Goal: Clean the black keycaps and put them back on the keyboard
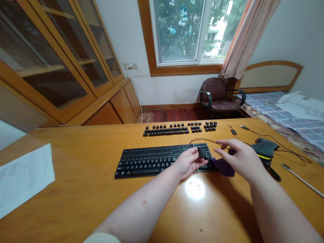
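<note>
A black keyboard (152,160) lies across the middle of the wooden desk (76,189). My left hand (187,163) hovers over its right end, fingers pinched on a small black keycap (200,151). My right hand (239,158) is just to the right, fingers curled, resting on a dark purple cloth (224,167) that lies at the keyboard's right edge. Behind the keyboard, several loose black keycaps (177,128) are laid out in rows shaped like a keyboard.
A dark grey tool with a yellow stripe (265,152) and a black cable (278,141) lie at the right. A thin metal rod (301,180) sits near the right edge. Paper (22,177) lies at the left. A chair (220,94) and bed stand behind.
</note>
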`<state>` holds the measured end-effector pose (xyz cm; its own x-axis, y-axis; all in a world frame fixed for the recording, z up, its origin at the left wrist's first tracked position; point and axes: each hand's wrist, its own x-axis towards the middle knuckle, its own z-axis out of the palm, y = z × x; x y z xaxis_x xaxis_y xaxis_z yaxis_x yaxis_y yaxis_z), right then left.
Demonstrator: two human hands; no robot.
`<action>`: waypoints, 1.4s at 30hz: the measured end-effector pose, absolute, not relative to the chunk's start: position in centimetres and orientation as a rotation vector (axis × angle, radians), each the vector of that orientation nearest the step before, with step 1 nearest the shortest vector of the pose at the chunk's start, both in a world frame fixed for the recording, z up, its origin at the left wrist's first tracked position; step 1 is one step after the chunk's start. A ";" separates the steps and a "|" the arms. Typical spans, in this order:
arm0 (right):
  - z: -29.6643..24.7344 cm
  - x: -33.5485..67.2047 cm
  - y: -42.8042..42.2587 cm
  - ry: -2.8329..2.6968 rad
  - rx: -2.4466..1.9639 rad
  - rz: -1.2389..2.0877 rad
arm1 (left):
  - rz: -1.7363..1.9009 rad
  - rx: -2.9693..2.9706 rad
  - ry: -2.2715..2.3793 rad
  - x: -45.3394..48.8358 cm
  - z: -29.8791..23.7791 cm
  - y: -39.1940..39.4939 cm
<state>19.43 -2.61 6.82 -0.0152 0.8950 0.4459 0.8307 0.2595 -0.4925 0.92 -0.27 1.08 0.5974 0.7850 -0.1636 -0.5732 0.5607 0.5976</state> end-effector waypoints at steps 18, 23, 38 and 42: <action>3.4 20.0 -1.8 -2.148 -1.195 0.377 | 0.794 0.650 0.555 1.9 0.6 -1.1; 2.2 23.2 -0.2 -2.077 -1.470 0.357 | 0.934 1.013 0.744 1.6 0.5 -1.0; -0.5 24.1 1.0 -2.038 -1.562 0.801 | 0.965 2.228 0.937 0.5 0.3 -1.3; -0.6 24.2 1.1 -2.041 -1.591 0.841 | 0.968 2.237 0.949 0.5 0.2 -1.2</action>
<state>24.20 1.14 -0.63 -0.2587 0.9652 -0.0394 0.7126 0.1631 -0.6823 0.48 -1.19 0.25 0.4991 0.7643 0.4083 0.3928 -0.6196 0.6796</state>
